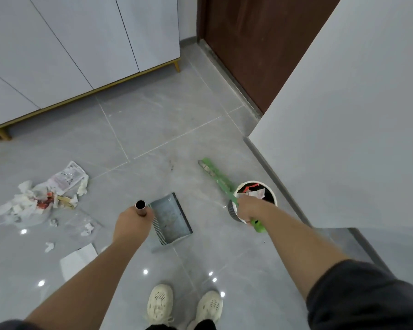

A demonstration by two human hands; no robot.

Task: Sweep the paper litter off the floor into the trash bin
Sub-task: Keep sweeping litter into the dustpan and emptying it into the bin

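Both arms reach down and forward. I see the left hand [129, 222] with fingers curled round the copper handle [140, 208] of the dustpan [171, 220], which sits on the grey tiled floor [165, 127] left of the trash bin [275, 197]. Right hand [248, 208] grips the green broom [216, 175] at the bin's rim. Paper litter [41, 198] lies well left of the bin. Broom head is hard to make out

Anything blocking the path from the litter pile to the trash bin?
Nothing fixed. Only the dustpan, held by the left hand, and the green broom, held by the right hand, lie between the paper litter and the trash bin.
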